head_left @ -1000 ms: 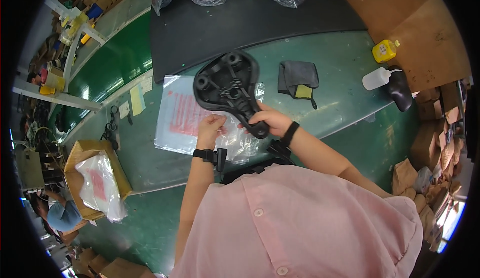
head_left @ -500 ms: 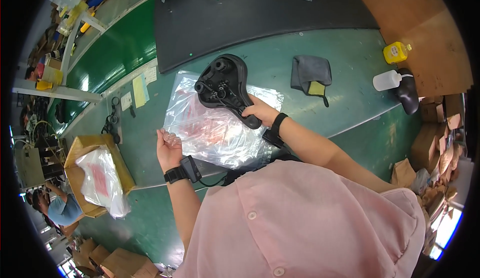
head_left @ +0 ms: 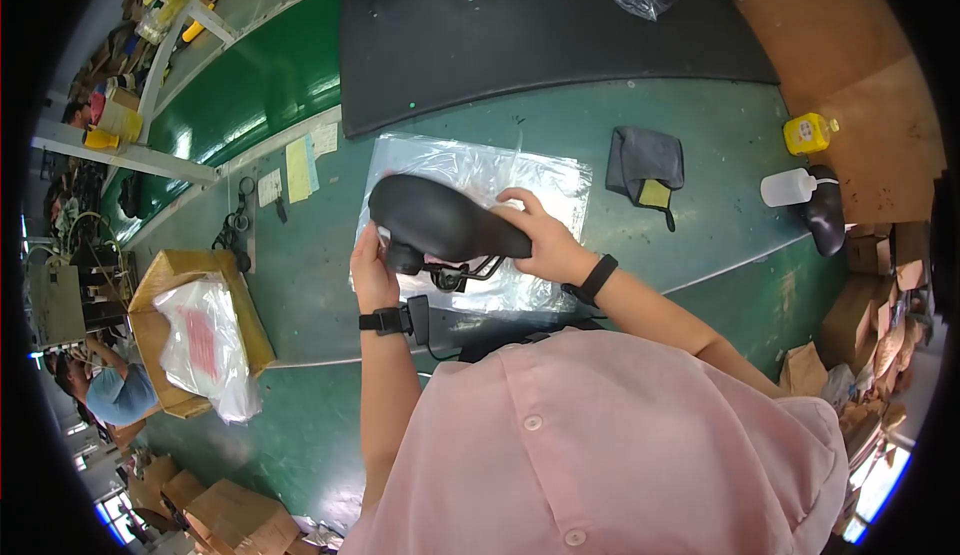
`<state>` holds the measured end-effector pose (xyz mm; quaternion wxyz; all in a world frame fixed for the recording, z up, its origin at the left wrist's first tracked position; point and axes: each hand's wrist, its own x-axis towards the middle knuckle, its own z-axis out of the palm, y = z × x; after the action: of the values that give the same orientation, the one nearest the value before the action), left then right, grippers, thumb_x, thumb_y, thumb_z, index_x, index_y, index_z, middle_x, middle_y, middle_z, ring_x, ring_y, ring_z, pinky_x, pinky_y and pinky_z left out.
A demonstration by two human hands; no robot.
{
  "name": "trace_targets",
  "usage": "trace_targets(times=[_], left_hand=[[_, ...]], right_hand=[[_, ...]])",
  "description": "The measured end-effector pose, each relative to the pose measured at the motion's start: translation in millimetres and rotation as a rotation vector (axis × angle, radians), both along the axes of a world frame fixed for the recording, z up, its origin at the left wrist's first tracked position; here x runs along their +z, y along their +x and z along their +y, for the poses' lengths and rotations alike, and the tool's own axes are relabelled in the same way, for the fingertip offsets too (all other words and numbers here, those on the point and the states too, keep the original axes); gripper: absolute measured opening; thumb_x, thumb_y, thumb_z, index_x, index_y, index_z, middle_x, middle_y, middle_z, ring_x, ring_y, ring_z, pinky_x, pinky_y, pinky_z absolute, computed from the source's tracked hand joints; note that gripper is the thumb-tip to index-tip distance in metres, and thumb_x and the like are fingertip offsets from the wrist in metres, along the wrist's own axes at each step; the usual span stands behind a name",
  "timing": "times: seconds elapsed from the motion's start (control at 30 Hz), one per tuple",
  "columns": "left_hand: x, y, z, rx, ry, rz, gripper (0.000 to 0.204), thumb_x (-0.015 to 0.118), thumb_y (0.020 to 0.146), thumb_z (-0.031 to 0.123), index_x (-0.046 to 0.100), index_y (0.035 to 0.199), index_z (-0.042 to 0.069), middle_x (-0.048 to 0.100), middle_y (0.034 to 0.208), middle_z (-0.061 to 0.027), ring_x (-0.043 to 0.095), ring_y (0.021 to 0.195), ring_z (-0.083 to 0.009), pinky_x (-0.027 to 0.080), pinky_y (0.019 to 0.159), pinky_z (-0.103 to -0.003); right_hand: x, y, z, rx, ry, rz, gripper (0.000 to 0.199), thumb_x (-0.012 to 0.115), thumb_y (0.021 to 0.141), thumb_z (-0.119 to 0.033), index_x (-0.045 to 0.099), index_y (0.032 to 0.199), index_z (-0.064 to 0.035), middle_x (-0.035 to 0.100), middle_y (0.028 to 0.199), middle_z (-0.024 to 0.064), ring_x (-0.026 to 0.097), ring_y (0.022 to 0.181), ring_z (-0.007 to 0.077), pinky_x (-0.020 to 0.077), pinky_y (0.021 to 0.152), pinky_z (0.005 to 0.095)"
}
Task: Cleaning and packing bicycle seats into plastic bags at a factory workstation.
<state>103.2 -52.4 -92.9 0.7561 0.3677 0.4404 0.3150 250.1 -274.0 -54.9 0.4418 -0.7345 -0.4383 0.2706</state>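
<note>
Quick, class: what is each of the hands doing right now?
Left hand: closed on the wide end of the black saddle.
Right hand: closed on the saddle's narrow end.

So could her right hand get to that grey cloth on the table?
Probably yes, but not right now: the right hand is busy gripping the black bike saddle. The grey cloth lies just beyond it on bare green table, with nothing in between.

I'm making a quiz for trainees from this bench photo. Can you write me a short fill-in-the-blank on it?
1. Both hands hold a black bicycle ____ above the bench.
2. Under the saddle lies a clear plastic ____ on the green table.
3. The left hand grips the saddle's wide end; the right hand grips its ____ end.

Missing words: saddle; bag; narrow
</note>
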Motion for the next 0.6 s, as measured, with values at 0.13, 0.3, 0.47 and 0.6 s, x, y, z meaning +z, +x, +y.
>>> trace_targets(times=[0.13, 0.3, 0.47, 0.6], left_hand=[[-7.3, -5.7, 18.6, -0.09, 0.038, 0.017, 0.025, 0.055, 0.093, 0.02, 0.065, 0.105, 0.0, 0.047, 0.06, 0.0081, 0.037, 0.047, -0.0021, 0.026, 0.042, -0.017], [35.6, -4.2, 12.8, -0.26, 0.346, 0.026, 0.024, 0.057, 0.092, 0.02, 0.067, 0.102, 0.0, 0.048, 0.058, 0.0046, 0.038, 0.046, -0.0023, 0.027, 0.042, -0.017], [65.5, -5.3, 3.4, -0.379, 0.514, 0.117, 0.018, 0.06, 0.09, 0.012, 0.069, 0.101, 0.001, 0.05, 0.061, 0.0034, 0.04, 0.05, -0.0027, 0.031, 0.045, -0.017], [84.1, 3.9, -10.5, -0.515, 0.589, 0.09, 0.017, 0.062, 0.087, 0.006, 0.069, 0.102, 0.002, 0.052, 0.063, 0.0027, 0.042, 0.052, -0.0036, 0.033, 0.047, -0.018]], right_hand=[[-12.8, -8.0, 5.1, 0.048, -0.176, -0.111, 0.059, 0.061, 0.063, 0.001, 0.052, 0.119, -0.0163, 0.041, 0.126, 0.0079, 0.061, 0.086, 0.0338, 0.0506, 0.073, 0.0393], [-18.1, -6.2, 10.1, 0.017, -0.216, -0.042, 0.058, 0.063, 0.063, -0.004, 0.052, 0.119, -0.0143, 0.043, 0.12, 0.0099, 0.06, 0.086, 0.0354, 0.05, 0.076, 0.0407], [-11.6, -7.5, 14.6, -0.016, -0.252, 0.01, 0.057, 0.064, 0.063, -0.005, 0.053, 0.118, -0.013, 0.044, 0.116, 0.0144, 0.059, 0.089, 0.0363, 0.0492, 0.079, 0.0397], [-6.5, -8.1, 17.9, -0.046, -0.298, 0.004, 0.056, 0.065, 0.063, -0.007, 0.055, 0.118, -0.0118, 0.045, 0.108, 0.0171, 0.058, 0.089, 0.0374, 0.049, 0.08, 0.0398]])
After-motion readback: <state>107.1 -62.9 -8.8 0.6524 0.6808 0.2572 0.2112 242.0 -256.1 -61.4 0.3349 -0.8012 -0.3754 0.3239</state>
